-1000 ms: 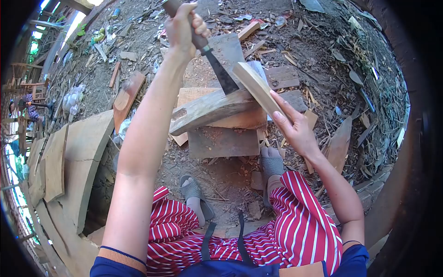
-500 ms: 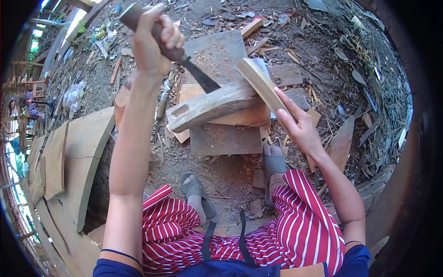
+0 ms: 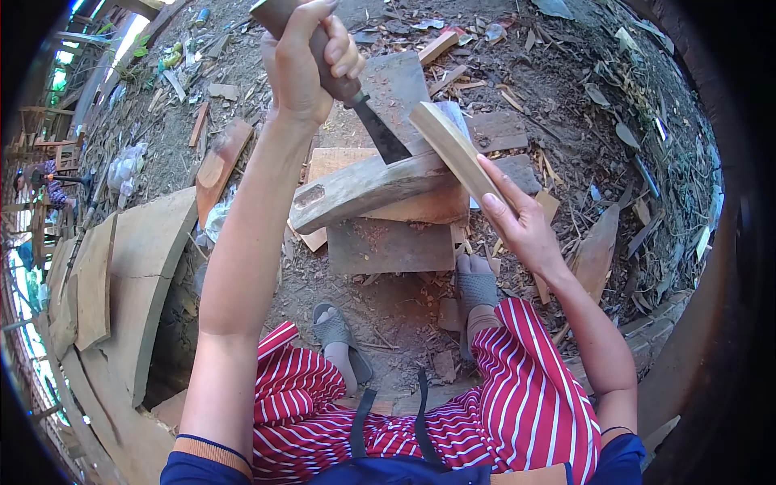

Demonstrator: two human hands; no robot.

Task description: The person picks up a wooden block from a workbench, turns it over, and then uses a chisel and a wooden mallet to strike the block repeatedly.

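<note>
My left hand (image 3: 311, 69) is wrapped round the thick wooden handle of a chisel (image 3: 380, 129). Its dark, widening blade slants down to the right, with the edge right at the top of a weathered wood block (image 3: 364, 190). That block has an oblong notch near its left end and lies across flat boards. In my right hand (image 3: 521, 218) is a pale, slightly curved piece of wood (image 3: 453, 149), held by its lower end between thumb and fingers. The upper part of this piece leans over the block's right end, close beside the blade.
Under the block lies a grey board (image 3: 392, 246) scattered with chips. Large curved planks (image 3: 137, 283) lean at the left. A split wood piece (image 3: 222, 166) and a plastic bag (image 3: 125, 170) lie on the littered dirt. My sandalled feet (image 3: 343, 343) are close to the board.
My left hand has moved right with the chisel, bringing the blade along the block toward the pale wood piece. My right hand has barely shifted.
</note>
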